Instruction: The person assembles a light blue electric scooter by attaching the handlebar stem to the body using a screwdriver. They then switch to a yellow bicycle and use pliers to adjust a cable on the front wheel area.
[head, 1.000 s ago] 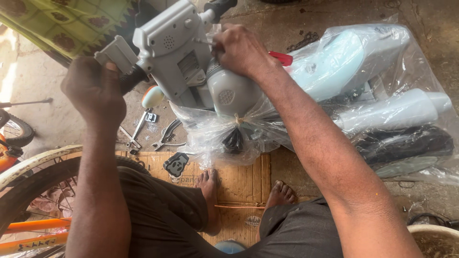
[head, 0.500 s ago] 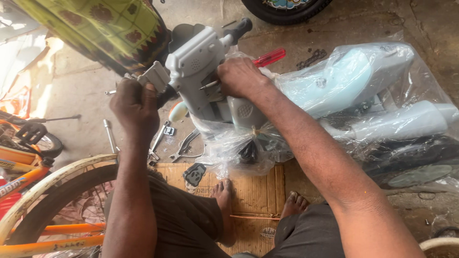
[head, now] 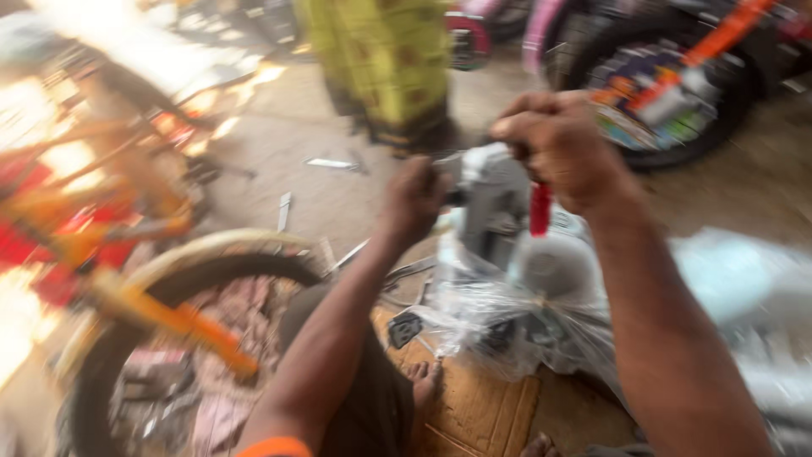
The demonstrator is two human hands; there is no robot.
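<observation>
The view is blurred by motion. My left hand (head: 414, 199) grips the left side of a grey plastic body part (head: 499, 203) that stands upright in front of me. Above that part, my right hand (head: 562, 148) is closed on a red-handled tool (head: 538, 210), whose handle hangs down below my fist. Lower down, the part is wrapped in clear plastic film (head: 507, 326), bunched over pale blue pieces.
A bicycle wheel (head: 178, 271) with an orange frame (head: 161, 317) lies at my left knee. Loose metal tools (head: 334, 163) are scattered on the concrete floor. Yellow-green patterned cloth (head: 389, 59) hangs ahead, another wheel (head: 668, 101) at top right. My foot (head: 423, 381) rests on brown cardboard (head: 482, 410).
My view has swung up and left. My right hand has left the grey part's top and now holds the red-handled tool above it. My left hand stays on the part's side.
</observation>
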